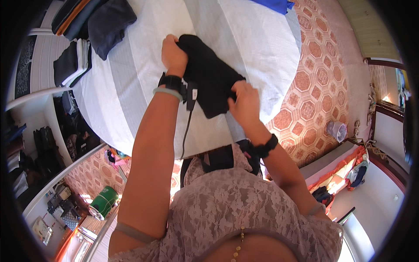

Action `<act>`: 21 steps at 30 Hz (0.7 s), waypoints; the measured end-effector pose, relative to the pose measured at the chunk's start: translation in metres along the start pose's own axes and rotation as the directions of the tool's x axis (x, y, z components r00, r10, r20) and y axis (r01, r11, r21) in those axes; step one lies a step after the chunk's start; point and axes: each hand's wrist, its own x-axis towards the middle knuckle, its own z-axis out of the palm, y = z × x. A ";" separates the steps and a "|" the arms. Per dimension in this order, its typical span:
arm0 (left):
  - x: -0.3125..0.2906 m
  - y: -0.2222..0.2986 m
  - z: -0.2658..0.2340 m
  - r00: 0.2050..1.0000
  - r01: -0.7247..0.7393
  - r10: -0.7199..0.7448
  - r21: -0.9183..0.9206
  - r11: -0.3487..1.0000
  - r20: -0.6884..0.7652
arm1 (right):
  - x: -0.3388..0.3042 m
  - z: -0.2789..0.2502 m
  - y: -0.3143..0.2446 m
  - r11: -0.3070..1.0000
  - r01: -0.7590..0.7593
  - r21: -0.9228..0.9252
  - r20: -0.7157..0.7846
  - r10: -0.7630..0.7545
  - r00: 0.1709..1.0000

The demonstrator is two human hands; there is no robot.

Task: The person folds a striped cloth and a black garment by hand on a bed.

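Observation:
A folded black cloth garment (208, 72) is stretched between my two hands over a surface with a white and pale grey striped cover (126, 100). My left hand (174, 54) grips its far left edge, with the fingers closed around the fabric. At the garment's near right edge, my right hand (245, 102) pinches the cloth between thumb and fingers. Which kind of garment it is cannot be made out. Its underside is hidden.
Folded dark clothes (111, 26) and a smaller pile of black and white clothes (72, 63) lie at the far left. Blue cloth (275, 5) sits at the far edge. A cable (186, 135) hangs from my left wrist. A clear bin (337, 130) stands on the tiled floor.

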 end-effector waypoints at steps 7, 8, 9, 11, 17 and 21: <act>-0.030 0.029 -0.040 0.949 -0.292 0.307 0.175 0.940 -0.069 | -0.002 0.019 0.016 0.956 -0.292 -0.035 -0.034 0.290 0.956; -0.040 0.028 -0.050 0.906 -0.407 0.412 0.068 0.911 -0.099 | -0.003 0.021 0.018 0.954 -0.296 -0.034 -0.036 0.295 0.955; -0.056 0.029 -0.059 0.892 -0.451 0.446 -0.105 0.886 -0.073 | -0.004 0.023 0.020 0.971 -0.236 -0.049 -0.069 0.232 0.970; -0.100 0.028 -0.079 0.869 -0.386 0.481 -0.445 0.808 0.119 | -0.001 0.025 0.017 0.985 -0.164 -0.054 -0.101 0.158 0.982; -0.149 0.029 -0.089 0.623 -0.532 0.577 -0.255 0.808 0.529 | 0.019 0.020 0.018 0.975 -0.180 -0.127 0.045 0.187 0.981; -0.157 0.037 -0.061 0.706 -0.612 0.591 -0.085 0.787 0.389 | 0.038 0.019 0.019 0.915 -0.255 -0.312 0.196 0.325 0.925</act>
